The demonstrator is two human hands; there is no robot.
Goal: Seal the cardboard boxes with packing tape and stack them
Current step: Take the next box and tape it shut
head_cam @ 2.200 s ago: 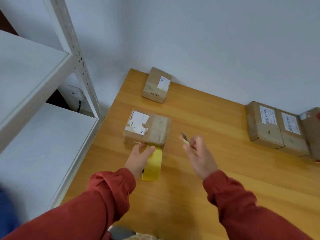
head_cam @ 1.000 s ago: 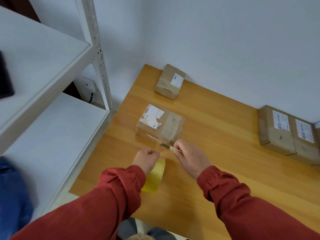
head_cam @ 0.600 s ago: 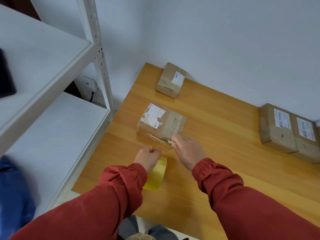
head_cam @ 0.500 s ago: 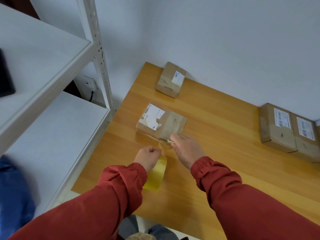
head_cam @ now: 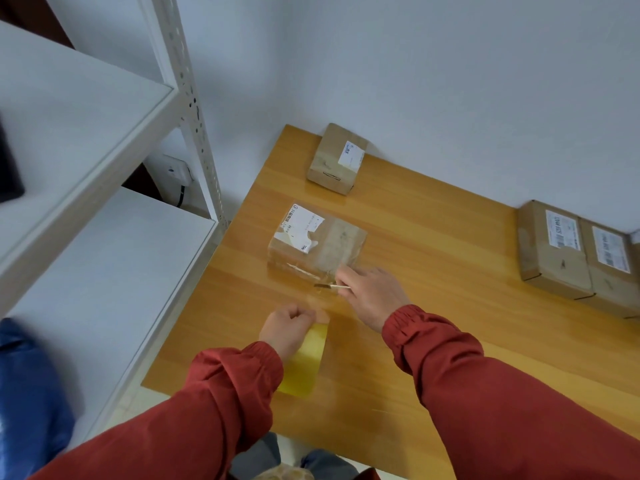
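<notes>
A honey-coloured wooden table [head_cam: 450,306] is sitting against a pale wall, with the brown labelled cardboard box [head_cam: 322,240] lying mid-frame. Just below it the left hand [head_cam: 287,329], fingers curled, is gripping the yellow packing-tape roll [head_cam: 304,362]. The right hand [head_cam: 374,296] is pinching a thin cutter [head_cam: 329,286] at the box's near edge. Pulling the strip taut and slicing close to the box is probably what is needed for a clean cut.

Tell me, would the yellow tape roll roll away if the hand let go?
Probably yes: the tape roll is round and the left hand holds it on edge near the front of the table, so it could roll off. It likely feels light and stiff, since one hand holds it up easily.
</notes>
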